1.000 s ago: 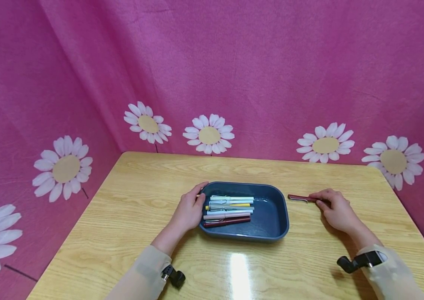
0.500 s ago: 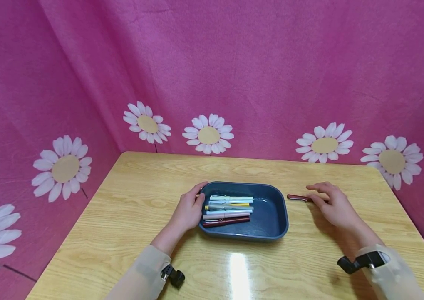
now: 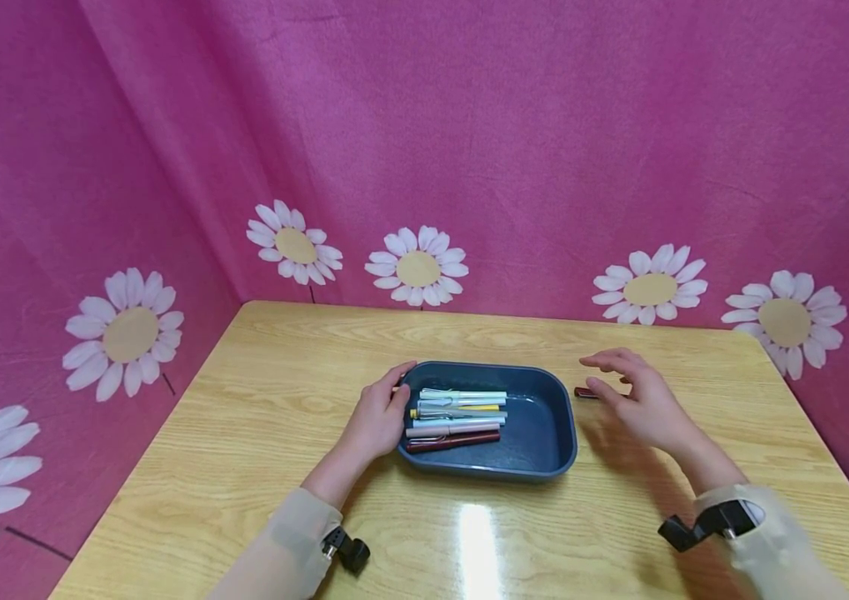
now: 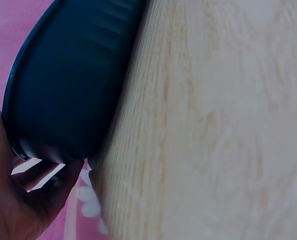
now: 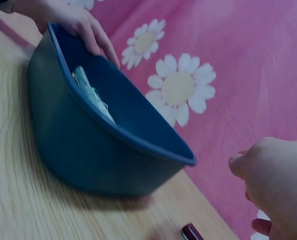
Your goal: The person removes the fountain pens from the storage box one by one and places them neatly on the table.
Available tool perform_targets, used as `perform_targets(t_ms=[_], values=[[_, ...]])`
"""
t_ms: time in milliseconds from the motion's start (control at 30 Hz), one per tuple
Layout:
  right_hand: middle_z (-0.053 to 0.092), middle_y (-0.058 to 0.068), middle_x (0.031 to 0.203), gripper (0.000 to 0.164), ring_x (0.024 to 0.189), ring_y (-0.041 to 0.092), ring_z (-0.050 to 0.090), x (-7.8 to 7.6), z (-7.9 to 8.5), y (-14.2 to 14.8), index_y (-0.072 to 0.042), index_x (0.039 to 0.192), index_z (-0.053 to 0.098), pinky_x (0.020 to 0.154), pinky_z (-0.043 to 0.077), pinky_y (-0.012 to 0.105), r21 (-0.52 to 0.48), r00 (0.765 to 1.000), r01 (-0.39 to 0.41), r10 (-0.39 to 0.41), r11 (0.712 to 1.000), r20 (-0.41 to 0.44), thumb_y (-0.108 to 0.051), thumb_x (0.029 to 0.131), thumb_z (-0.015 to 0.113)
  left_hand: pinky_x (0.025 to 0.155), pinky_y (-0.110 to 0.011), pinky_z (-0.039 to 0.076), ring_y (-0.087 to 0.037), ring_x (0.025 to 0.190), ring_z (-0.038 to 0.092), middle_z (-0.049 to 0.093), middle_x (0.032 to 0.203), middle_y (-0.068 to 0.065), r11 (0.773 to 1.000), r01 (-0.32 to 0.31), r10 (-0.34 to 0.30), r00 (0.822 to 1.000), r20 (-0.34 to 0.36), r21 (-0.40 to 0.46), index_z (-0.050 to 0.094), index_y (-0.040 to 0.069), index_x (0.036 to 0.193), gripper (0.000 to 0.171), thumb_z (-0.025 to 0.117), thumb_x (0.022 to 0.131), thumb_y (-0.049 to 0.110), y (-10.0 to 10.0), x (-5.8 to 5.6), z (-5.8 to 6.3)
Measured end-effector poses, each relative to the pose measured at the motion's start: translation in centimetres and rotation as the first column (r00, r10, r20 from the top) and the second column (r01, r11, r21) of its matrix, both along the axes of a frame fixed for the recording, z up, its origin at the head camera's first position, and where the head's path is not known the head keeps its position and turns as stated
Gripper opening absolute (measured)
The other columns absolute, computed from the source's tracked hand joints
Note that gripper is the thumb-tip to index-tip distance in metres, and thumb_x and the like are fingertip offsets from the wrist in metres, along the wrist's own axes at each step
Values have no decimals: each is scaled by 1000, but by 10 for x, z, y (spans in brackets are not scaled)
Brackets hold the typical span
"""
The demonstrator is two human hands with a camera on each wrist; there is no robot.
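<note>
My left hand (image 3: 375, 421) grips the left end of a dark blue rectangular tub (image 3: 532, 479), its thumb over the rim. In the left wrist view, the fingers (image 4: 63, 182) lie against the tub's outer wall (image 4: 73, 85). Several pens lie side by side at the tub's left, among them a dark red pen (image 3: 454, 441), a pinkish one (image 3: 454, 430) and pale ones (image 3: 469, 396). My right hand (image 3: 645, 404) hovers to the right of the tub with fingers apart and nothing held. Below it, another dark red pen (image 3: 585, 392) rests on the table, mostly hidden by the hand.
The tub stands on a light wooden table (image 3: 267, 367). Behind and to the left hangs a pink curtain (image 3: 469, 150) printed with daisies. A black wrist mount (image 3: 709, 525) sticks out from my right sleeve, another mount (image 3: 347, 550) from my left.
My right hand has let go of the dark red pen on the table, lifted, and moved left over it toward the tub. My left hand and the tub have stayed put.
</note>
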State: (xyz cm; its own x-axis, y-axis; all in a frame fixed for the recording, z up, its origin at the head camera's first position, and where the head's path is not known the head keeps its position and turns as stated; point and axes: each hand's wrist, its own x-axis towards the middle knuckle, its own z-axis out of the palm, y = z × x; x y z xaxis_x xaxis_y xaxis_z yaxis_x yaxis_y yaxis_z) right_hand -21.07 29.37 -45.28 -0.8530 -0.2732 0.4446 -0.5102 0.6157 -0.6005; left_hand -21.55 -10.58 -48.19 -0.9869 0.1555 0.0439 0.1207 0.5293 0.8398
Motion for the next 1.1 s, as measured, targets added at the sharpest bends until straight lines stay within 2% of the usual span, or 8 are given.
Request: perform_targets(t_ms=[100,333,600,833,1100], values=[[67,7,121,29,106,16,57,1,4,-6,-5,128,73,83,45,40,-8,1000,-12,12,1000,9,-2,100,71,118,-56,37,-32,141,51,55,153,-14,1000,-1,1,1000,2,0,48,19,160,46,44,115,23,0,0,-1],[68,3,120,29,97,15,63,4,14,-23,-6,131,72,81,53,27,-23,996,-51,52,998,67,-5,102,69,117,-56,38,-32,138,53,56,151,-15,1000,-7,7,1000,7,16,49,19,160,46,44,115,23,0,0,0],[70,9,122,32,100,19,64,7,18,-42,-8,135,70,83,57,30,-54,985,-94,101,994,140,-10,104,69,117,-56,39,-32,137,54,56,152,-14,1000,-10,9,1000,15,25,48,20,160,46,44,115,23,1,2,1],[71,11,121,31,100,22,66,2,17,-57,-5,135,70,82,58,32,-96,974,-153,167,984,156,-9,104,68,116,-58,39,-33,136,54,56,151,-15,1000,-18,18,1000,20,20,48,20,160,46,45,115,23,0,2,2],[72,12,125,32,105,20,68,-1,14,-73,-5,135,69,89,58,40,-77,952,-211,223,974,211,-9,104,69,116,-57,39,-33,137,53,55,152,-14,1000,-9,9,1000,21,18,48,20,160,46,45,115,23,1,2,1]])
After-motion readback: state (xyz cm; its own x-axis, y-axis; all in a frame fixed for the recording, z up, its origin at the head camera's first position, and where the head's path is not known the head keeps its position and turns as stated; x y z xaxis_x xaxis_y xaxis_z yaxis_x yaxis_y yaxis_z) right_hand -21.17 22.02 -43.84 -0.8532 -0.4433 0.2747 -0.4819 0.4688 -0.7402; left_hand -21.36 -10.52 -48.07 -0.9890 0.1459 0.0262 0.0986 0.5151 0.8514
